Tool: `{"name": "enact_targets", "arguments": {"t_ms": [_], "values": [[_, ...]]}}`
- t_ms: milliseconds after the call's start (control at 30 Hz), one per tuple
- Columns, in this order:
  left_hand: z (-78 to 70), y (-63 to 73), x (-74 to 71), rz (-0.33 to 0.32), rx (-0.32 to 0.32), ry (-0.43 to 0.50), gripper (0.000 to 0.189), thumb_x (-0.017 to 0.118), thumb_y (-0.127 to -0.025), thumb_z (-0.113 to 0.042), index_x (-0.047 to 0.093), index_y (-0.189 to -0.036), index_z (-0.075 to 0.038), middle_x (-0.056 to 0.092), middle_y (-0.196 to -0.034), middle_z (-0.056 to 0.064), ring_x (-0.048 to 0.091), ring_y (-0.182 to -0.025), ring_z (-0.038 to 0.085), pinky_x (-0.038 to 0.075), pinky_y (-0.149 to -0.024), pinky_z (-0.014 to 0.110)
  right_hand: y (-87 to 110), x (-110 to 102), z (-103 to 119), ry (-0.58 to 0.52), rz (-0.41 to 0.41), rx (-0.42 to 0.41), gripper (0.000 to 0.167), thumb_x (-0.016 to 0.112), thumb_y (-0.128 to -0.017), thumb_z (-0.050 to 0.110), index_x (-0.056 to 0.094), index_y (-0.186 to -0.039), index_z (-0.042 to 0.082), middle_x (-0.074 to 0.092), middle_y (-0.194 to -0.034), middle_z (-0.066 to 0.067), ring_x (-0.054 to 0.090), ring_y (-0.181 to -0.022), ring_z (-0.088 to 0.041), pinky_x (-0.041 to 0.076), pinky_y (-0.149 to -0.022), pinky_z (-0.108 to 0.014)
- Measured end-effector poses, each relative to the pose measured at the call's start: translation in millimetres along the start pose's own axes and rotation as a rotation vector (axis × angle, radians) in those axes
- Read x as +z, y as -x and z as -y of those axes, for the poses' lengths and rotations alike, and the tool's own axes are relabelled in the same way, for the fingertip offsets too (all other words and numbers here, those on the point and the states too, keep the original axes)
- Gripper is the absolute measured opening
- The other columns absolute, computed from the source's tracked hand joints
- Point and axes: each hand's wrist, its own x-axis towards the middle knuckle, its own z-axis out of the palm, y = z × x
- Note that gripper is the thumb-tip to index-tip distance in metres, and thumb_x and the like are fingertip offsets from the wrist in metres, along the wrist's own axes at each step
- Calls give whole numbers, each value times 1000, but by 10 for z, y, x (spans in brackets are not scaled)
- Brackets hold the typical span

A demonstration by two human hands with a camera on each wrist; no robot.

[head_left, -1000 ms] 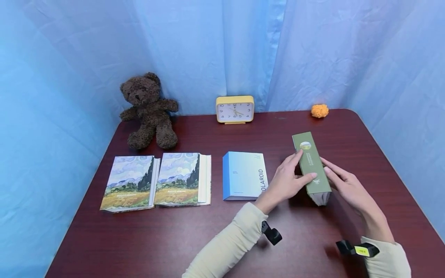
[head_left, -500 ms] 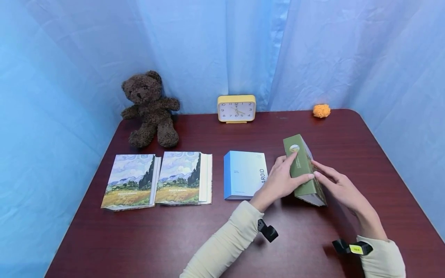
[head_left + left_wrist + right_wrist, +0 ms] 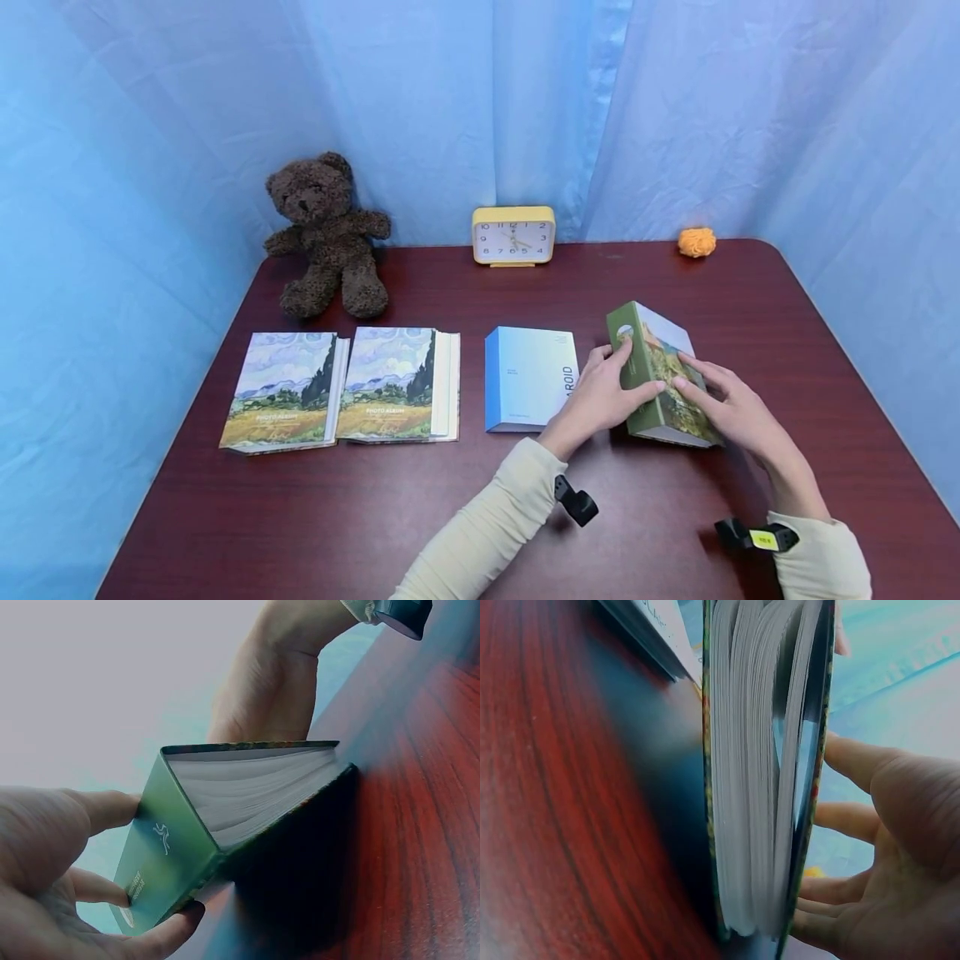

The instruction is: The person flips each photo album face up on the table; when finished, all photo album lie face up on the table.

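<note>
A thick photo album (image 3: 663,350) with a green spine (image 3: 169,855) and a painted landscape cover is tilted on the right of the table. Its spine faces up and to the left. My left hand (image 3: 596,400) holds the spine, thumb at one edge; in the left wrist view a finger curls under the opposite edge. Fairly straight fingers of my right hand (image 3: 738,408) touch the painted cover. White page edges (image 3: 742,765) show in the right wrist view. Just left of my left hand lies a blue POLAROID album (image 3: 528,379), its lower right corner hidden behind that hand.
Two matching photo albums (image 3: 281,387) with landscape covers lie side by side at the left. Behind them sits a brown teddy bear (image 3: 322,225). A yellow clock (image 3: 513,237) and an orange ball-like thing (image 3: 697,242) stand along the table's back edge, before blue curtains (image 3: 420,125).
The green-spined album has turned from spine-up towards lying on its back cover, spine swinging left. Its painted front now shows. Both hands have moved slightly with it.
</note>
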Motion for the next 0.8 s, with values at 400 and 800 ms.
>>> {"name": "enact_targets", "arguments": {"t_ms": [400, 800], "values": [[26, -59, 153, 35, 0, -18, 70, 52, -94, -47, 27, -153, -20, 32, -155, 9, 38, -138, 21, 39, -107, 29, 14, -6, -61, 63, -51, -3, 66, 52, -97, 42, 29, -151, 12, 17, -148, -38, 20, -133, -57, 25, -90, -75], [53, -77, 273, 34, 69, -136, 65, 49, -97, -43, 28, -152, -14, 31, -155, 8, 40, -137, 22, 36, -109, 25, 17, 1, -126, 161, -105, -12, 67, 56, -95, 40, 34, -149, 7, 20, -144, -42, 25, -127, -60, 28, -87, -74]]}}
